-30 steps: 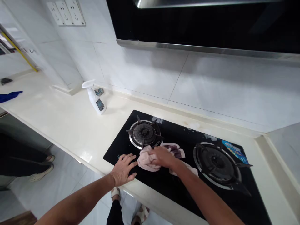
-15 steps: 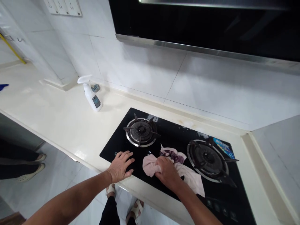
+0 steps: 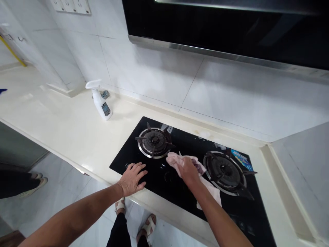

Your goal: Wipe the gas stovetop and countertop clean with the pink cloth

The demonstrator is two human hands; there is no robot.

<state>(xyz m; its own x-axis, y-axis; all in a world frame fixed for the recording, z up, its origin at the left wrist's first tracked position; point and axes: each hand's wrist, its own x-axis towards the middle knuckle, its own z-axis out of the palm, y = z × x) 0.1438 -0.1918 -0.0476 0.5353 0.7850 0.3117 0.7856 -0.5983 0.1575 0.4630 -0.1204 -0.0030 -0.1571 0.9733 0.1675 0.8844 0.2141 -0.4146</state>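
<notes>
A pink cloth is bunched under my right hand, which is closed on it and presses it to the black glass gas hob between the two burners. One end of the cloth trails toward the hob's front edge, partly hidden by my forearm. Fingers spread, my left hand lies flat on the hob's front left corner and holds nothing. Behind it sits the left burner; the right burner is just beyond the cloth. Whitish wet spots show along the hob's back edge.
A white spray bottle stands on the cream counter at the left, a small bluish item behind it. The black range hood overhangs the wall. A blue sticker marks the hob's back right. Another person's shoe shows at far left.
My right hand has moved the pink cloth away from me and slightly right, baring the front middle of the hob. My left hand stays in place.
</notes>
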